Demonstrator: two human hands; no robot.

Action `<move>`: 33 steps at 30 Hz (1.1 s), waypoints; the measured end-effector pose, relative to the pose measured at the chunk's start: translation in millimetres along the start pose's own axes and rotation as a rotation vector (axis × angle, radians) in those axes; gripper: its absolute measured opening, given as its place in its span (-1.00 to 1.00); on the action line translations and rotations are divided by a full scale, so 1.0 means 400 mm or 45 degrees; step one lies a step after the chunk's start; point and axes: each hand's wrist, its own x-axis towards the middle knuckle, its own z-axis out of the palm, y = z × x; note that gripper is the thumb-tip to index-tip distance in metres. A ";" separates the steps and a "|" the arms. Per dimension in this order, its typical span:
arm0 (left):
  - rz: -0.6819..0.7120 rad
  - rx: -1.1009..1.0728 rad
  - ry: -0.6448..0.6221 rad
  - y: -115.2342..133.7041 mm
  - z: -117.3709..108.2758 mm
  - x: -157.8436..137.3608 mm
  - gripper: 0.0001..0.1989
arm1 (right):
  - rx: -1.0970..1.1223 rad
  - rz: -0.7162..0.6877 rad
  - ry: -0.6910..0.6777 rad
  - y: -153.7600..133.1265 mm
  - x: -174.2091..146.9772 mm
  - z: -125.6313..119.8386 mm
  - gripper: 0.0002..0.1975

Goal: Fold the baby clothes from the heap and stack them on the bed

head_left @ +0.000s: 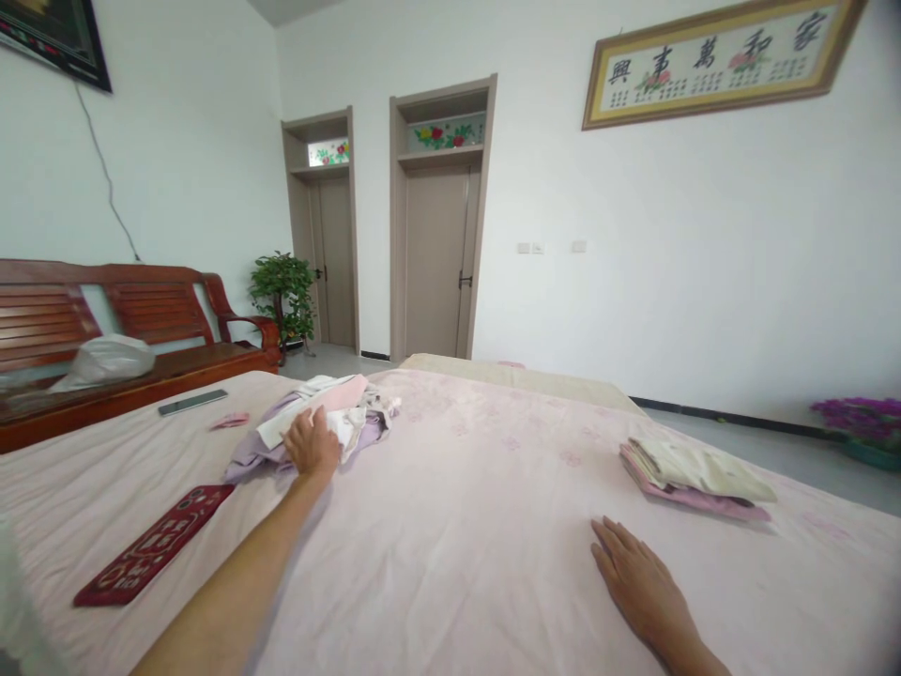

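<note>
A loose heap of crumpled clothes (pixel 358 427), white, pink and lilac, lies on the left half of the pink bedspread (pixel 450 545). My left hand (pixel 314 443) reaches onto this heap, its bent fingers closed on a white garment (pixel 280 427); the fingertips are partly hidden. Farther right, my right hand (pixel 637 577) rests flat on the bedspread with nothing in it, fingers stretched out. Just beyond it sits a neat stack of folded clothes (pixel 704 474), cream on top and pink beneath.
Left of the heap are a red patterned rectangular item (pixel 151 549), a small pink piece (pixel 230 421) and a dark phone-like slab (pixel 192 403). A wooden bench (pixel 155 305) bearing a plastic bag (pixel 109 360) stands beyond. Purple flowers (pixel 859 418) stand far right.
</note>
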 end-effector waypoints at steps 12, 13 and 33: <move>-0.038 0.132 -0.191 -0.035 -0.075 0.086 -0.73 | -0.021 0.054 0.010 -0.016 0.002 -0.028 -0.45; 0.025 0.083 -0.211 0.001 -0.066 0.074 -0.73 | -0.017 0.054 0.008 -0.017 0.001 -0.030 -0.45; 1.405 -0.693 -1.508 0.377 -0.021 -0.631 -0.80 | 0.076 0.065 -0.009 -0.019 -0.007 -0.062 -0.51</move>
